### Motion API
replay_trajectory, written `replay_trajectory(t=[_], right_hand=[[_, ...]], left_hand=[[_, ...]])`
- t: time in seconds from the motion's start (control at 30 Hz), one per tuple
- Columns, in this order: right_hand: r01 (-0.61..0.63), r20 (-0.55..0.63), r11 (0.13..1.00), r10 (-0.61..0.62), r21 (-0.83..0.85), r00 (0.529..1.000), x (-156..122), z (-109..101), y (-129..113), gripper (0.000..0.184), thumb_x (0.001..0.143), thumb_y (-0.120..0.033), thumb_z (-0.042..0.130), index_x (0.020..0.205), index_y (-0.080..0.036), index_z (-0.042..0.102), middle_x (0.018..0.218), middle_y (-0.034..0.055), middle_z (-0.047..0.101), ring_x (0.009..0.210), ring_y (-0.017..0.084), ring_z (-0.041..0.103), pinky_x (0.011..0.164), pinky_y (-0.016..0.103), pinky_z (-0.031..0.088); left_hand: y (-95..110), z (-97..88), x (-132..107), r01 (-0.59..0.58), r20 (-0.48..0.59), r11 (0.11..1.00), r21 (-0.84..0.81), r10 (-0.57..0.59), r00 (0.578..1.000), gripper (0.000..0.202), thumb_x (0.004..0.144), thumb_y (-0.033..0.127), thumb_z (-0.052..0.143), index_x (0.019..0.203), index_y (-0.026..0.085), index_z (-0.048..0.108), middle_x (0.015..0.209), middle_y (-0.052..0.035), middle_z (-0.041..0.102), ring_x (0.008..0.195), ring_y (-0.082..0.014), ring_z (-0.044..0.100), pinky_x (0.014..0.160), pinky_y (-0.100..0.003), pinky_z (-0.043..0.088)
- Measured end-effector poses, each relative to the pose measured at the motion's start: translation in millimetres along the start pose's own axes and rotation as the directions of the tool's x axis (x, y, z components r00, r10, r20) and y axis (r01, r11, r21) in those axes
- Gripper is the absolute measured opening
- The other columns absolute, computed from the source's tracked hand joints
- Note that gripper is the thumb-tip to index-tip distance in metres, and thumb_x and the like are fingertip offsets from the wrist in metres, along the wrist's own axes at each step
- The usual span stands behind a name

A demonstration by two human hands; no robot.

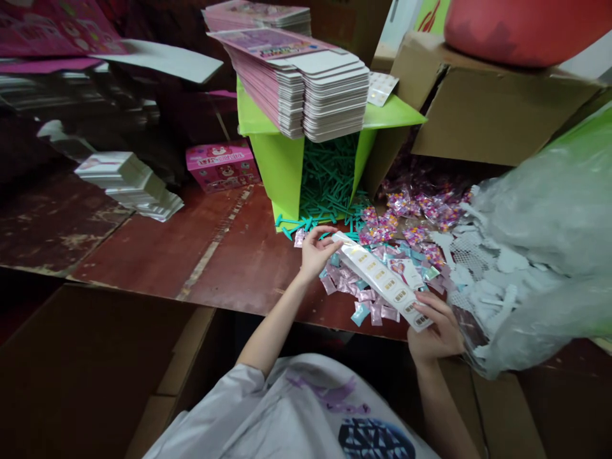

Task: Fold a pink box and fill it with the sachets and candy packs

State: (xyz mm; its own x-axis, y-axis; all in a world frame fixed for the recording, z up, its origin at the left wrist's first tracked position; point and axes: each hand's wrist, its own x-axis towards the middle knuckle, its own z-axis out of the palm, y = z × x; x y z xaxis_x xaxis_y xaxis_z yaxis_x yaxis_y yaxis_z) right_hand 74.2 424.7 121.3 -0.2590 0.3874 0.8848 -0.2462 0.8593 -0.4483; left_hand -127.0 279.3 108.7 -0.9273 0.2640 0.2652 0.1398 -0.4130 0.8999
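My right hand (pixel 435 331) grips the near end of a long white strip (pixel 382 277) printed with small gold squares. My left hand (pixel 315 250) pinches the strip's far end with thumb and fingers. The strip slants over a heap of small pink and teal sachets (pixel 363 299) on the reddish-brown table (pixel 191 248). Just beyond my left hand, teal plastic sticks (pixel 329 185) spill from an overturned green box (pixel 277 166).
A tall stack of flat pink-and-white cartons (pixel 310 89) rests on the green box. A small pink box (pixel 222 166) and a fanned white stack (pixel 129 182) lie to the left. Bags of coloured beads (pixel 415 213), a clear bag of white pieces (pixel 535 242) and cardboard boxes (pixel 488 108) crowd the right.
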Motion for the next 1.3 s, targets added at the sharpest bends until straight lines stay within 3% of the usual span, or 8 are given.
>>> replay_trajectory(t=[0.13,0.3,0.6,0.73,0.83,0.9,1.07,1.3], right_hand=[[-0.047,0.057,0.998,0.049,-0.042,0.997,-4.4,-8.1,6.7,0.018,0.07,-0.003,0.065,0.074,-0.021,0.067,0.083,0.0023,0.071,0.076,0.019,0.069,0.068,0.034,0.057],[-0.144,0.066,0.99,0.144,-0.006,0.987,-5.6,-13.6,15.8,0.018,0.068,-0.003,0.062,0.074,-0.019,0.067,0.081,0.0031,0.07,0.074,0.019,0.067,0.068,0.033,0.054],[-0.341,0.114,0.939,0.334,0.051,0.936,7.4,-17.3,36.5,0.014,0.065,-0.005,0.061,0.072,-0.016,0.066,0.082,0.0056,0.069,0.078,0.021,0.066,0.071,0.036,0.052],[-0.425,0.129,0.903,0.415,0.065,0.901,34.3,-13.9,52.2,0.009,0.067,-0.011,0.063,0.073,-0.016,0.067,0.08,0.0053,0.07,0.079,0.021,0.067,0.076,0.037,0.052],[-0.391,0.182,0.914,0.369,0.11,0.912,58.1,-4.8,49.1,0.006,0.067,-0.013,0.065,0.07,-0.017,0.067,0.078,0.0042,0.07,0.079,0.02,0.067,0.078,0.036,0.052],[-0.34,0.224,0.928,0.302,0.152,0.927,67.8,2.9,39.1,0.006,0.068,-0.013,0.066,0.07,-0.017,0.067,0.078,0.0038,0.07,0.079,0.02,0.066,0.077,0.036,0.052],[-0.271,0.298,0.943,0.207,0.192,0.932,68.1,14.3,15.0,0.012,0.068,-0.007,0.065,0.074,-0.018,0.067,0.08,0.0031,0.069,0.079,0.018,0.066,0.073,0.034,0.053],[-0.142,0.28,0.966,0.078,0.218,0.957,64.5,10.0,5.3,0.013,0.069,-0.008,0.069,0.075,-0.019,0.068,0.082,0.003,0.069,0.075,0.017,0.066,0.067,0.031,0.052]], left_hand=[[6.9,-9.6,0.4,-0.124,0.161,0.976,0.177,0.095,0.982,0.024,0.065,0.024,0.075,0.084,0.017,0.063,0.1,-0.0078,0.062,0.093,-0.0176,0.062,0.074,-0.03,0.054],[20.2,-20.0,-5.8,-0.483,0.538,0.763,0.43,0.213,0.815,0.014,0.072,0.017,0.061,0.082,0.021,0.07,0.097,-0.0073,0.063,0.09,-0.0181,0.062,0.08,-0.036,0.051],[46.4,-33.5,-15.7,-0.55,0.746,0.777,0.306,0.163,0.646,0.045,0.065,0.037,0.074,0.107,0.021,0.067,0.112,-0.0149,0.06,0.103,-0.0288,0.059,0.09,-0.045,0.048],[58.1,-27.9,-13.2,-0.432,0.611,0.854,0.288,0.183,0.77,0.044,0.074,0.034,0.069,0.116,0.022,0.062,0.113,-0.0136,0.062,0.089,-0.0227,0.064,0.076,-0.038,0.054],[65.3,-16.7,-7.1,-0.283,0.291,0.923,0.261,0.204,0.935,0.026,0.079,0.03,0.065,0.102,0.02,0.065,0.098,-0.0095,0.068,0.066,-0.014,0.063,0.056,-0.027,0.053],[70.3,-11.5,-2.6,-0.185,0.099,0.963,0.194,0.168,0.981,0.019,0.08,0.032,0.064,0.094,0.018,0.065,0.089,-0.0072,0.069,0.062,-0.0133,0.064,0.055,-0.026,0.054],[80.3,-17.5,2.8,0.0,-0.039,1.0,-0.005,-0.001,0.999,0.025,0.077,0.04,0.067,0.084,0.016,0.063,0.077,-0.0044,0.068,0.06,-0.0147,0.066,0.056,-0.028,0.058],[85.7,-28.2,2.2,0.244,-0.01,0.969,-0.046,-0.245,0.969,0.03,0.064,0.038,0.077,0.076,0.014,0.065,0.07,-0.0026,0.066,0.061,-0.0149,0.066,0.058,-0.03,0.06]])
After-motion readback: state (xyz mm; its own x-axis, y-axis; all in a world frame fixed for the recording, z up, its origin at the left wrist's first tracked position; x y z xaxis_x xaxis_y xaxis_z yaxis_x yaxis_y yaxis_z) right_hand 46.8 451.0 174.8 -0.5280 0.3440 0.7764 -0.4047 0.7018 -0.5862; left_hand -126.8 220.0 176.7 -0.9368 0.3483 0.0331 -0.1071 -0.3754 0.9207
